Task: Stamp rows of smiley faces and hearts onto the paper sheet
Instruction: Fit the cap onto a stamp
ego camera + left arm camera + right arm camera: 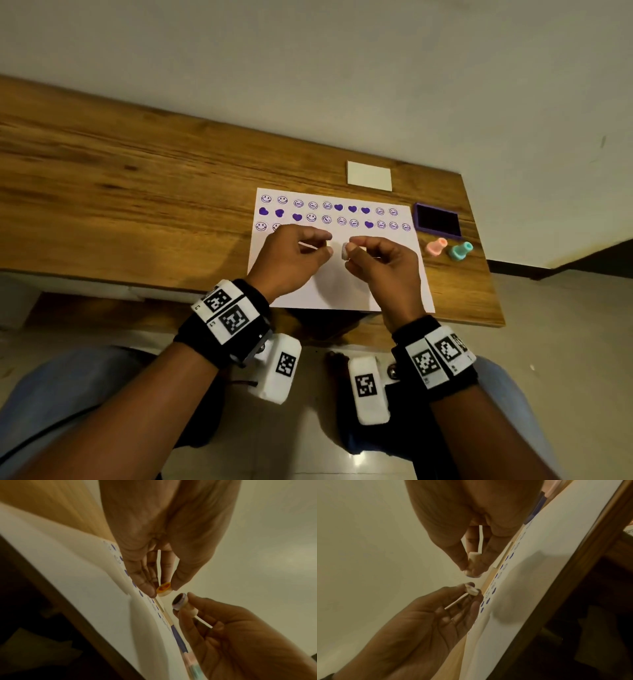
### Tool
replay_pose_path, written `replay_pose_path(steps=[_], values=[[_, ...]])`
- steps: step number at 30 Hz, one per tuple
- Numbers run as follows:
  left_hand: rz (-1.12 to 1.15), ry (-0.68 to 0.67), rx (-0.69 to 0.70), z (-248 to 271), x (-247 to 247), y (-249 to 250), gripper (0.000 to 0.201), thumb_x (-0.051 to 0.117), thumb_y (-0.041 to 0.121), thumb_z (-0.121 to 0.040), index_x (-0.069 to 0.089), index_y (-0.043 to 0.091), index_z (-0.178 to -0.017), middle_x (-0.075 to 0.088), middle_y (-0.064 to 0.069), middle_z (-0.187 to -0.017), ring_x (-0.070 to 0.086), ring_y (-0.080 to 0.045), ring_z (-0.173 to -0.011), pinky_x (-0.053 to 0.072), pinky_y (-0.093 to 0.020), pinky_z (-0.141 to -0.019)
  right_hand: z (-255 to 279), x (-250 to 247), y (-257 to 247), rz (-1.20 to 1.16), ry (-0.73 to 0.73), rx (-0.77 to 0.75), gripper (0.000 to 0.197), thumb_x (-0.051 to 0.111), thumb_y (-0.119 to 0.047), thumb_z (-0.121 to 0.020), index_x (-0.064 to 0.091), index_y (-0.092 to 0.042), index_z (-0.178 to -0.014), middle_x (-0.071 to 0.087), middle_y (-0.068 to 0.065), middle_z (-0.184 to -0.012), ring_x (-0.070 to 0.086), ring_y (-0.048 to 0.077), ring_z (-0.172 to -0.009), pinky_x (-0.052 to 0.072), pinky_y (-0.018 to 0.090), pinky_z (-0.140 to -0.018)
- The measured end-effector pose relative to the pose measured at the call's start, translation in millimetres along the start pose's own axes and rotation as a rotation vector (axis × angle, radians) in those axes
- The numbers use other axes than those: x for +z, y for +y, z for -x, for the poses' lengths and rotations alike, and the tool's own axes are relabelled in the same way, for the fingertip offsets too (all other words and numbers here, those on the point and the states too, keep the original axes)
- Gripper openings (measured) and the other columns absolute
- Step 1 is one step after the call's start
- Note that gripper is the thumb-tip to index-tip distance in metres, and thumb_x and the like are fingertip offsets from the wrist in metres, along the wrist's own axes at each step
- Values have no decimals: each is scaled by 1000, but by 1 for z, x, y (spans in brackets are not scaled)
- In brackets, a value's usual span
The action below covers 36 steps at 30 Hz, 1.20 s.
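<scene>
The white paper sheet (342,284) lies on the wooden table (137,192) and carries rows of purple smiley faces and hearts along its far part. Above its middle, my right hand (350,253) pinches a cream stamp (344,251) sideways, its dark inked face (178,601) pointing left. My left hand (328,246) pinches a small cream cap (164,589) with an orange sticker on it, a short gap away from the stamp's face. In the right wrist view the stamp (473,563) and the cap (472,591) face each other without touching.
A purple ink pad (437,222) sits open just right of the sheet. In front of it lie a pink stamp (436,246) and a teal stamp (460,250). A white rectangular piece (369,175) lies beyond the sheet. The table's right edge is close by.
</scene>
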<state>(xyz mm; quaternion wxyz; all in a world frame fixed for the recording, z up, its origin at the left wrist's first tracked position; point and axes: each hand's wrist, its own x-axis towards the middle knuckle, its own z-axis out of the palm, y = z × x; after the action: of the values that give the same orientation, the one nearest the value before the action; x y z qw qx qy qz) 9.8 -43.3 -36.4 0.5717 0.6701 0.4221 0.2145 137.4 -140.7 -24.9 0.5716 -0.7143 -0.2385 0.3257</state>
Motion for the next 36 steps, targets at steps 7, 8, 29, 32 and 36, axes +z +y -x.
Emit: replay_pose_path(steps=[7, 8, 29, 32, 36], values=[[224, -28, -31, -2, 10, 3, 28, 70, 11, -85, 71, 14, -114, 73, -3, -105, 70, -21, -96, 56, -36, -90, -7, -10, -6, -163, -35, 53, 26, 72, -5, -87, 70, -4, -113, 76, 14, -95, 75, 22, -90, 60, 28, -75], [251, -41, -32, -1, 11, 4, 29, 70, 9, -86, 70, 12, -115, 73, -5, -105, 70, -22, -97, 57, -34, -88, -6, -10, -6, -176, -47, 54, 25, 72, -4, -87, 71, -3, -112, 76, 15, -95, 74, 22, -90, 59, 28, -75], [323, -104, 62, 5, 7, -4, 33, 74, 1, -79, 70, 8, -111, 74, -11, -97, 71, -24, -91, 55, -34, -88, -7, -14, -3, -145, -219, 44, 11, 70, 1, -87, 76, -3, -94, 76, 12, -89, 72, 21, -81, 57, 26, -70], [370, -114, 71, 9, 10, -2, 33, 73, 3, -80, 69, 11, -111, 75, -7, -97, 70, -16, -87, 56, -27, -80, -4, -15, -6, -171, -229, 47, 11, 68, 0, -88, 75, -2, -97, 76, 13, -92, 71, 20, -83, 57, 26, -72], [364, -75, 86, 10, 13, 3, 31, 69, 7, -84, 67, 10, -115, 73, -6, -101, 70, -15, -87, 57, -24, -75, 1, -5, -3, -251, -161, 76, 11, 68, -5, -90, 75, -5, -98, 76, 13, -92, 72, 22, -86, 56, 27, -74]])
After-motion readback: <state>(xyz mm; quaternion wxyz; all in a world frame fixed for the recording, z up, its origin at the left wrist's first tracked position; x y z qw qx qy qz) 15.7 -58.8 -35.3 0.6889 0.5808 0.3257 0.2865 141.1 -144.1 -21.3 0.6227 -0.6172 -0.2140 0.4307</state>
